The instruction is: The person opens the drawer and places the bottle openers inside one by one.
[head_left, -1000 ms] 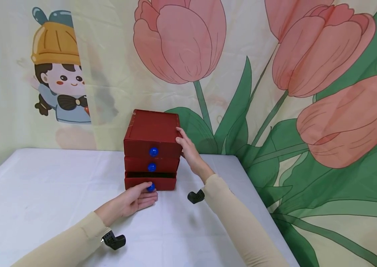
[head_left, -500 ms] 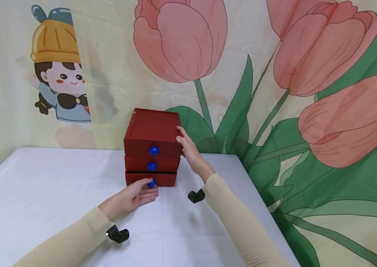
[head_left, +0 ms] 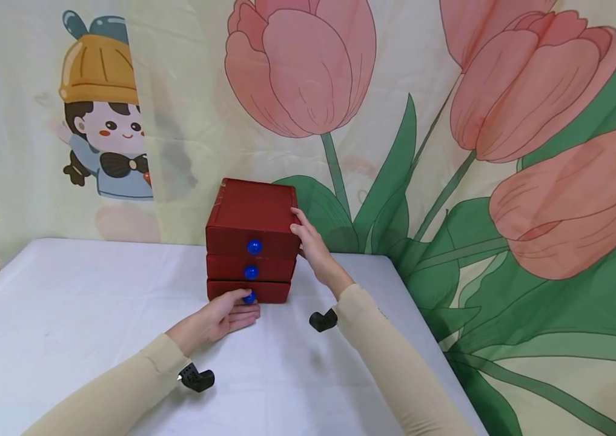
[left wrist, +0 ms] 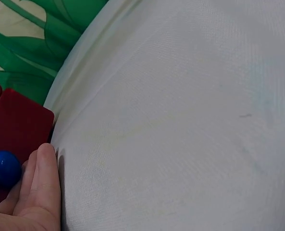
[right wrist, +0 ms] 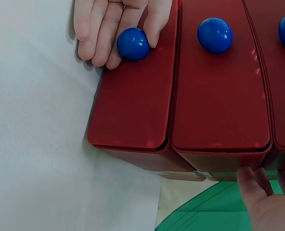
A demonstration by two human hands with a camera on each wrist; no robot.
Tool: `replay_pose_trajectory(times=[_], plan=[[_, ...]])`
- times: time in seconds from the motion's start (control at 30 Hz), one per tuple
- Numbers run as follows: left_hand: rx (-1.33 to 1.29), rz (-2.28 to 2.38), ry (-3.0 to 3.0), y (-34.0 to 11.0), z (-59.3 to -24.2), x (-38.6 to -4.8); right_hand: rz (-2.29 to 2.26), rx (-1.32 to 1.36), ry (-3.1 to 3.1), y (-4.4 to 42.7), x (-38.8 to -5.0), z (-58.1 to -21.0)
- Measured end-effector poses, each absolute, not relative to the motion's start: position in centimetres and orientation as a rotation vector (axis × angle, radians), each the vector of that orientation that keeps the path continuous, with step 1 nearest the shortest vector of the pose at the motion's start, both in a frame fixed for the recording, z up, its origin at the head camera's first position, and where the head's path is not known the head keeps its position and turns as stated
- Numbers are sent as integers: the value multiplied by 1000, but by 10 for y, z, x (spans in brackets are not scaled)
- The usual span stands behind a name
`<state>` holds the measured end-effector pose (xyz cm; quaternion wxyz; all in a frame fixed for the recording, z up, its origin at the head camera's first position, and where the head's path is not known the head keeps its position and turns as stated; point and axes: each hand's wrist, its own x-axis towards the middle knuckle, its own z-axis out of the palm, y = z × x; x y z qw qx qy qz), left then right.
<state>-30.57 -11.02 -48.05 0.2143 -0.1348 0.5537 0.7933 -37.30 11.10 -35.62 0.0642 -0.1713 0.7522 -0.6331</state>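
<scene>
A red cabinet of three stacked drawers (head_left: 255, 206) stands on the table, a round blue knob on each drawer front. At the bottom drawer (head_left: 275, 293), my left hand (head_left: 220, 318) pinches the blue knob (right wrist: 133, 44) between thumb and fingers, the other fingers stretched out below it near the cloth. That drawer front sits about even with the ones above. Against the cabinet's right side, my right hand (head_left: 315, 251) rests with its fingertips on the wall, fingers mostly straight; the right wrist view shows these fingertips (right wrist: 248, 180) touching the side of the cabinet.
A white cloth covers the table (head_left: 95, 315); its right edge (head_left: 433, 345) runs down beside the right arm. Behind hangs a backdrop printed with pink tulips (head_left: 308, 72) and a cartoon figure (head_left: 117, 127). Black wrist cameras (head_left: 197, 378) sit on both arms.
The bottom drawer, partly out with a dark gap above its front a second ago, has slid back into the cabinet. My left hand moved inward with its knob; my right hand stayed put.
</scene>
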Motion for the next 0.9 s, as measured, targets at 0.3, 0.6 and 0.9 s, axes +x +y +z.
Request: replay_pose_trajectory(times=[0.3,0.6,0.9], plan=[[-358,2201,1546,-112,-479,-307,-1894,-492,2288,111,-373,-355],[-363,2203,1547,-112,-479,-314,-1893,-481,2296,111,-371,-350],[-313,2189,1512,-115,-479,-313,-1928,-464,2210,115,-372,-349]])
